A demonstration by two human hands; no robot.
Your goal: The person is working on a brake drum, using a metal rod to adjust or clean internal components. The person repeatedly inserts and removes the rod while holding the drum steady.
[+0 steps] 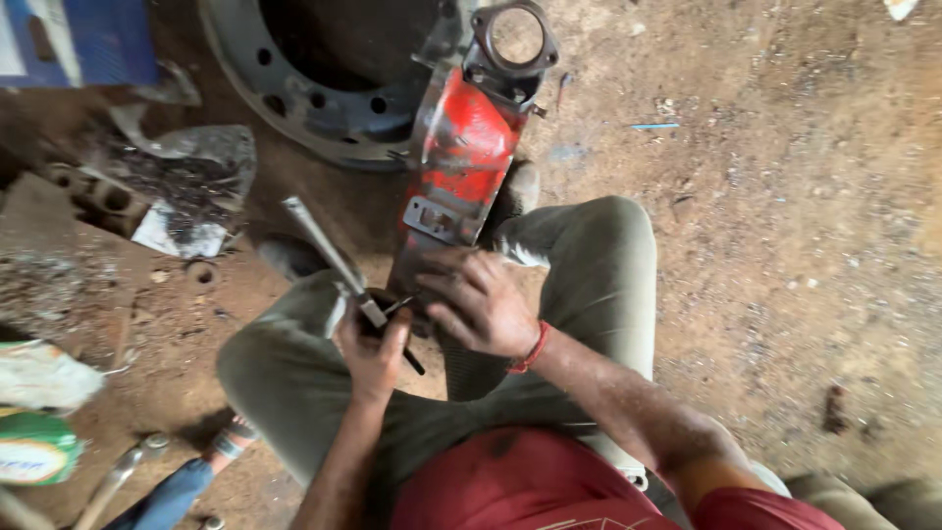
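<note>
Left hand [373, 348], fingers clamped round the lower end of a grey metal bar [329, 257]; long axis slanting up and away to the left from the fist. Small dark rod [412, 361] protruding below the same fingers. Right hand [479, 302], fingers curled together and pressed on the near end of the red casting [459, 157], just beside the left fingertips. Casting running lengthwise straight ahead of both hands, ring flange [515, 37] farthest. Large steel rim [334, 79] beyond, on dirt floor [785, 245].

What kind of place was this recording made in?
Probably an informal vehicle repair yard: bare dirt ground, a heavy wheel rim lying on it, and a greasy red cast housing between the seated person's knees.
</note>
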